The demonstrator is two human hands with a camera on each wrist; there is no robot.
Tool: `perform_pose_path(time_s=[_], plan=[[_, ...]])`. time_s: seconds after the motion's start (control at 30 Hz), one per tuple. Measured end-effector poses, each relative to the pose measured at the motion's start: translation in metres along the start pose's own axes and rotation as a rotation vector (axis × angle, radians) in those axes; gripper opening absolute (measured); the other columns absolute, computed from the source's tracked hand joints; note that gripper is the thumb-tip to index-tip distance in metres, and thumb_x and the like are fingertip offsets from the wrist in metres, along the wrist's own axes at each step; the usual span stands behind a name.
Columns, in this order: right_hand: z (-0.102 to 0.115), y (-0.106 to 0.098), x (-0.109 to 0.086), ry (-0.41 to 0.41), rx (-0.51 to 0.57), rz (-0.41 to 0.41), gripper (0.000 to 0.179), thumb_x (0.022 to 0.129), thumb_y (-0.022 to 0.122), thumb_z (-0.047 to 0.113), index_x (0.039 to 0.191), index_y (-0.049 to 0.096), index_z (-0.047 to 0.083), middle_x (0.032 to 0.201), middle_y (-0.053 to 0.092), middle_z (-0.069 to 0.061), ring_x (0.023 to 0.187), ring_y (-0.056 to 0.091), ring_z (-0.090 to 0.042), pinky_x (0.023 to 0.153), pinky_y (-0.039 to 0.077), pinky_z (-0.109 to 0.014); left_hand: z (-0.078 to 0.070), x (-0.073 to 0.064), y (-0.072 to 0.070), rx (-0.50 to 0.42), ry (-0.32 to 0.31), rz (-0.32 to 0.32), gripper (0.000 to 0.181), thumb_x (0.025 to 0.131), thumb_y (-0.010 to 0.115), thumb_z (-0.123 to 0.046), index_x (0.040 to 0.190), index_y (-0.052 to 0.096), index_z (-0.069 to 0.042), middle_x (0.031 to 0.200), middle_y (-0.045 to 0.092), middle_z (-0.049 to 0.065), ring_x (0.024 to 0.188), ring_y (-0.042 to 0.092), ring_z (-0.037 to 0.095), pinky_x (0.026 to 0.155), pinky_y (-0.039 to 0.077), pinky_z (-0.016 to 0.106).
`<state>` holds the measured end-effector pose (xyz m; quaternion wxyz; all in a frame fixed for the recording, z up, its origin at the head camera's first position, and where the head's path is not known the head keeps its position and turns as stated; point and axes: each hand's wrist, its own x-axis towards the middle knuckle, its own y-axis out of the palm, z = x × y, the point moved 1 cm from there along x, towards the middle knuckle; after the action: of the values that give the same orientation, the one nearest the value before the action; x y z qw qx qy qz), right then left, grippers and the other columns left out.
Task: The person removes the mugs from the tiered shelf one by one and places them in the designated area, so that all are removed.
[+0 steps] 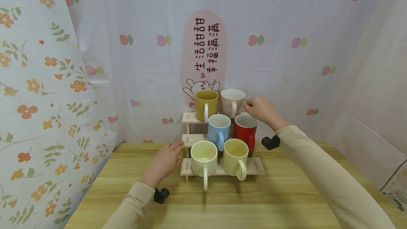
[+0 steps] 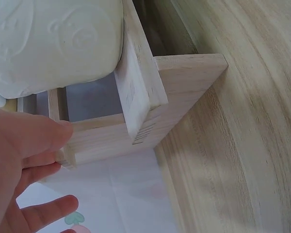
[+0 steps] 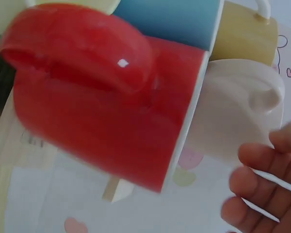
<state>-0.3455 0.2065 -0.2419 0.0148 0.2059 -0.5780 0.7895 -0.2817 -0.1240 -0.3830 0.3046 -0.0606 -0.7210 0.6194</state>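
A three-tier wooden rack (image 1: 255,167) bears several mugs. On top are a mustard mug (image 1: 202,107) and a pale pink mug (image 1: 227,106). A light blue mug (image 1: 216,131) and a red mug (image 1: 243,134) fill the middle tier. Below them stand a pale green mug (image 1: 198,167) and a pale yellow mug (image 1: 229,162). My left hand (image 1: 165,162) is at the rack's left side, its fingertips at the middle shelf's end and its other fingers spread. Beside the pink mug is my right hand (image 1: 262,109), fingers loosely bent with nothing between them.
The rack stands on a wood-grain table (image 1: 273,200). Behind it hangs a patterned white curtain (image 1: 143,59), and a flowered cloth (image 1: 41,144) covers the left side. A dark wrist-worn piece (image 1: 271,142) sits under the right wrist; a similar one (image 1: 161,195) is at the left.
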Motion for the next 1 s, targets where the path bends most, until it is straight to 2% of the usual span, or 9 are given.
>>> perform_pose_path(time_s=[0.13,0.23,0.33,0.53,0.63,0.73,0.83,0.93,1.0], plan=[[0.007,-0.003,0.005,0.057,-0.007,-0.009,0.039,0.094,0.045,0.022,0.056,0.046,0.012,0.054,0.036,-0.001,0.055,0.037,-0.017,0.051,0.03,-0.027,0.0,0.0,-0.001,0.003,-0.006,-0.002,0.044,0.086,0.071,-0.017,0.126,0.06,-0.001,0.135,0.054,0.01,0.113,0.056,0.037,0.093,0.048,0.048],[0.016,-0.004,0.008,0.09,-0.026,0.014,0.04,0.095,0.044,0.027,0.058,0.049,0.012,0.055,0.038,-0.001,0.057,0.038,-0.018,0.05,0.029,-0.027,0.0,0.0,0.0,0.004,-0.008,-0.003,0.044,0.085,0.071,-0.016,0.125,0.06,-0.001,0.135,0.055,0.01,0.113,0.056,0.038,0.093,0.048,0.048],[0.023,-0.004,0.011,0.096,-0.065,0.039,0.041,0.096,0.044,0.032,0.061,0.055,0.012,0.057,0.039,-0.001,0.06,0.04,-0.018,0.051,0.029,-0.028,0.0,0.0,0.0,0.006,-0.006,-0.006,0.044,0.085,0.071,-0.016,0.125,0.06,-0.002,0.135,0.055,0.01,0.113,0.056,0.037,0.093,0.048,0.048],[0.031,0.0,0.014,0.09,-0.115,0.065,0.046,0.096,0.044,0.037,0.057,0.054,0.014,0.056,0.041,0.0,0.06,0.042,-0.018,0.05,0.03,-0.027,0.0,-0.001,0.0,0.005,0.008,-0.019,0.044,0.085,0.071,-0.015,0.125,0.06,-0.002,0.134,0.055,0.01,0.112,0.057,0.036,0.092,0.048,0.048],[0.035,0.002,0.015,0.103,-0.124,0.081,0.047,0.095,0.043,0.041,0.06,0.06,0.015,0.057,0.047,-0.002,0.063,0.046,-0.02,0.051,0.033,-0.028,0.001,-0.002,-0.001,-0.003,0.01,-0.028,0.043,0.084,0.071,-0.015,0.124,0.061,-0.002,0.134,0.056,0.01,0.111,0.057,0.036,0.092,0.048,0.048],[0.038,0.006,0.017,0.122,-0.131,0.109,0.05,0.095,0.041,0.045,0.067,0.069,0.014,0.066,0.057,-0.005,0.07,0.051,-0.023,0.055,0.038,-0.03,0.002,-0.003,-0.001,-0.008,0.004,-0.038,0.043,0.084,0.071,-0.014,0.124,0.061,-0.002,0.133,0.056,0.009,0.112,0.057,0.036,0.091,0.049,0.049],[0.04,0.011,0.019,0.163,-0.109,0.126,0.053,0.094,0.04,0.049,0.071,0.075,0.016,0.083,0.066,-0.01,0.079,0.054,-0.026,0.062,0.044,-0.034,0.002,-0.002,0.0,-0.006,-0.002,-0.041,0.044,0.084,0.071,-0.014,0.125,0.06,-0.002,0.134,0.056,0.009,0.113,0.057,0.036,0.092,0.048,0.049],[0.039,0.018,0.021,0.206,-0.076,0.134,0.053,0.093,0.042,0.051,0.073,0.077,0.017,0.096,0.07,-0.013,0.086,0.057,-0.028,0.07,0.05,-0.039,0.002,-0.002,0.0,-0.007,-0.001,-0.031,0.044,0.085,0.071,-0.015,0.126,0.059,-0.002,0.135,0.055,0.01,0.113,0.056,0.036,0.092,0.048,0.049],[0.038,0.023,0.021,0.214,-0.06,0.128,0.052,0.093,0.044,0.049,0.075,0.077,0.015,0.099,0.07,-0.014,0.089,0.057,-0.029,0.075,0.051,-0.041,0.001,-0.002,0.001,-0.01,-0.002,-0.02,0.044,0.086,0.07,-0.015,0.127,0.059,-0.002,0.136,0.054,0.01,0.114,0.056,0.036,0.093,0.048,0.049]])
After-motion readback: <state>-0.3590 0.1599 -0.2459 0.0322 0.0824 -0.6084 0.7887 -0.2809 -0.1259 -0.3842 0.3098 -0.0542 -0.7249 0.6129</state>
